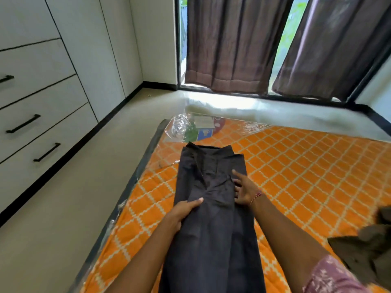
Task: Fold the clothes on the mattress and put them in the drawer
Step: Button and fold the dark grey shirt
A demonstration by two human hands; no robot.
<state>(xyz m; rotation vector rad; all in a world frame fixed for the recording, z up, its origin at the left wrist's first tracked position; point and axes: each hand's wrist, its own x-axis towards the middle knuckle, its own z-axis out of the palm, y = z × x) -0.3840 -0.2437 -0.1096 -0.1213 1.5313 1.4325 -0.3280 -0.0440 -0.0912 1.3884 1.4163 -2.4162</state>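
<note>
Stage: early; first garment being folded, nothing looking drawer-ready yet.
Trousers (211, 208): dark pair lying lengthwise on the orange mattress (296, 166), near-left part, legs seemingly laid one over the other, waistband at far end.
Left hand (184, 210): gripping trousers' left edge, thumb on top, other fingers hidden under cloth.
Right hand (243, 189): fingers straight, spread, pressing flat on right edge, holding nothing.
Left to do: cross-folds on trousers; dark garment pile (368, 250) waiting at near right, unfolded.
Drawers (36, 123): far left across floor, all appearing closed; nothing being stowed yet.
</note>
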